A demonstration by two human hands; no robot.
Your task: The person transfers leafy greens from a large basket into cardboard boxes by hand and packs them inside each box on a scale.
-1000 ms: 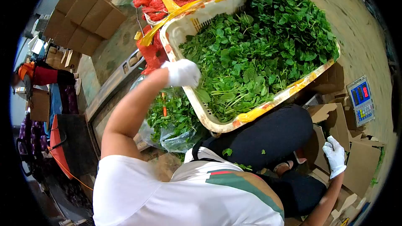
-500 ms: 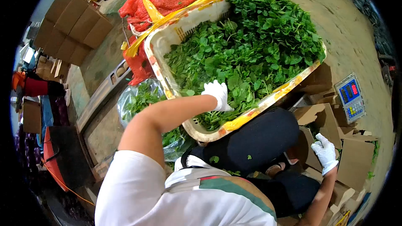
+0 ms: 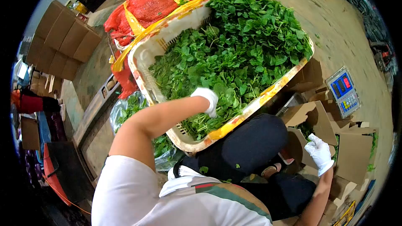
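We see that the left hand, in a white knitted glove, differs most from half a second ago: its pale fingers lay in plain sight over the leaves then, and now they point down into them. The fingertips are hidden by the leaves, so we cannot tell whether they pinch anything. The loose green leafy stems fill the big cream plastic crate at the centre and top of the frame, heaped highest at its upper right. The whole crate appears further left and slightly lower in our view than before.

The right hand, gloved in white too, stays at the lower right, fingers bent and drawn together, beside an open brown cardboard box with some greens inside; we cannot tell whether it grips anything.

Between crate and box, a dark-trousered knee stands in the way, and our left forearm crosses the crate's near left rim. A blue-panelled digital scale display with red figures leans at the right. A red mesh sack with yellow bands lies against the crate at the upper left, clear plastic bagging with greens sits below it, and stacked brown cartons fill the upper left.
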